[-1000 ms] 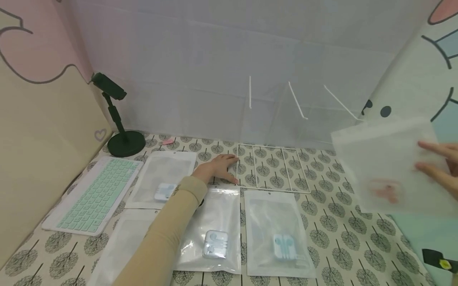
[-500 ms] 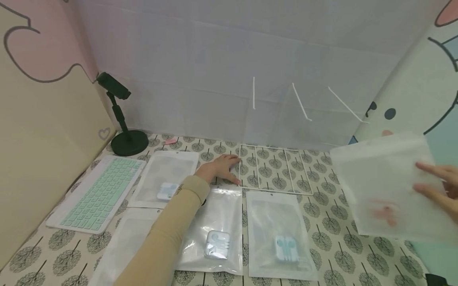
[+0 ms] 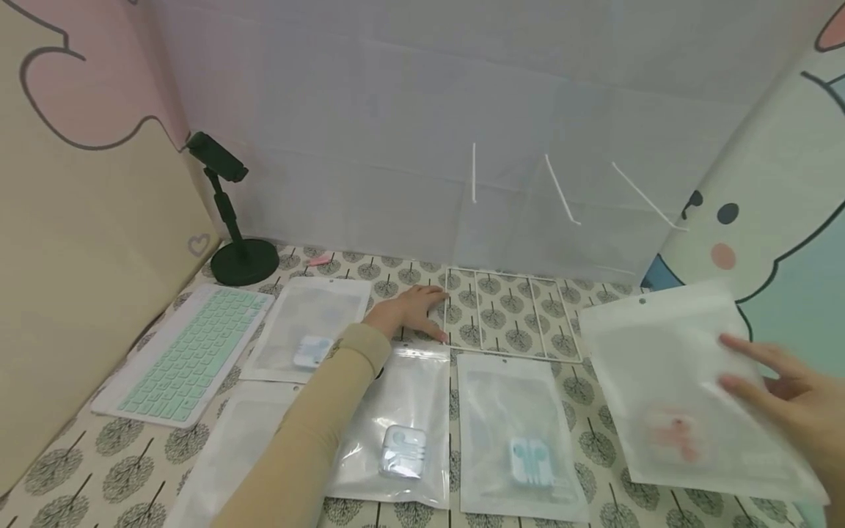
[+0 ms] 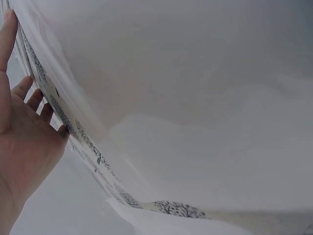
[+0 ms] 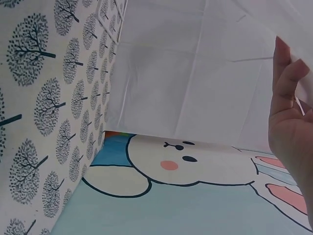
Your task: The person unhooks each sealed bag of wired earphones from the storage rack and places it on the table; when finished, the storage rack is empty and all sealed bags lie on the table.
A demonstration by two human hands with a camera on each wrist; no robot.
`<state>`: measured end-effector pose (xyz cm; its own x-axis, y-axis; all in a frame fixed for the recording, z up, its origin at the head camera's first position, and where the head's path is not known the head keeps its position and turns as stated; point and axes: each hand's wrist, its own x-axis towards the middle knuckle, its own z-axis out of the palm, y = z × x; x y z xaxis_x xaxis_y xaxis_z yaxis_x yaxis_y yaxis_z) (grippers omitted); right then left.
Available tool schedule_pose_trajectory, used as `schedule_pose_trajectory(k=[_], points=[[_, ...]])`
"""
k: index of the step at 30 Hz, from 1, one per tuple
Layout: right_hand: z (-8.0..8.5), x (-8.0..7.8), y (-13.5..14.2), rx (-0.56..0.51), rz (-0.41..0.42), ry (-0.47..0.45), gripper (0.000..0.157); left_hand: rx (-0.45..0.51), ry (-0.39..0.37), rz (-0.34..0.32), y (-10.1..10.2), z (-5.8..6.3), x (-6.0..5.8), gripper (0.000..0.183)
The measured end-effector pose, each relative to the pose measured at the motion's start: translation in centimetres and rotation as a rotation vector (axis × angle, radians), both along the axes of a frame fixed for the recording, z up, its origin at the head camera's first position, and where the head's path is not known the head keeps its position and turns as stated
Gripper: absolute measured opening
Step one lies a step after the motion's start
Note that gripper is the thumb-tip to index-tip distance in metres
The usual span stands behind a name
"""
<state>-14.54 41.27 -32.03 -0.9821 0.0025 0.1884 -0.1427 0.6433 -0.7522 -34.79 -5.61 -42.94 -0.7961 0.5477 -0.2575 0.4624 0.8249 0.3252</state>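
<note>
My right hand [image 3: 792,389] grips a frosted zip bag [image 3: 650,367] at its right side, tilted above the table, with a pink item showing blurred through its lower part. In the right wrist view, bent fingers [image 5: 288,78] meet the bag's edge. My left hand [image 3: 412,312] lies with fingers spread at the left edge of a white wire frame [image 3: 478,315] on the tablecloth. Before it lie a glossy bag [image 3: 422,381] with boxed earphones [image 3: 403,451] and another frosted bag [image 3: 488,411] with earphones showing blue-white.
Three white hook-like rods [image 3: 557,187] stand up behind the wire frame. At left lie a mint keyboard [image 3: 198,352] and more bags [image 3: 317,304], partly under my left sleeve [image 3: 310,425]. A black stand [image 3: 244,260] and a small pink piece [image 3: 320,259] sit behind.
My right hand has lowered the frosted bag and brought it left over the table, turning its front more into view. The left hand stays by the wire frame; the view shifts slightly.
</note>
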Motion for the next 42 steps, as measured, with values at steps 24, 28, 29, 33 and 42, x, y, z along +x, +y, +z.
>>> schedule_pose_trajectory(k=[24, 28, 29, 33, 42], points=[[-3.4, 1.1, -0.8, 0.090, -0.144, -0.365, 0.059, 0.001, 0.002, 0.003, 0.0, 0.1, -0.1, 0.102], [-3.5, 1.1, -0.4, 0.047, -0.128, -0.421, 0.062, -0.002, -0.001, 0.003, 0.0, -0.1, -0.2, 0.103], [-3.6, 1.0, -0.2, 0.039, -0.124, -0.428, 0.062, -0.003, 0.000, 0.001, -0.1, -0.1, -0.2, 0.103], [-3.7, 0.8, 0.3, 0.089, -0.101, -0.434, 0.063, -0.013, 0.009, -0.007, -0.1, -0.2, -0.3, 0.105], [-4.5, 0.4, 0.7, 0.158, -0.053, -0.514, 0.067, -0.021, 0.007, -0.006, 0.0, -0.2, -0.3, 0.104]])
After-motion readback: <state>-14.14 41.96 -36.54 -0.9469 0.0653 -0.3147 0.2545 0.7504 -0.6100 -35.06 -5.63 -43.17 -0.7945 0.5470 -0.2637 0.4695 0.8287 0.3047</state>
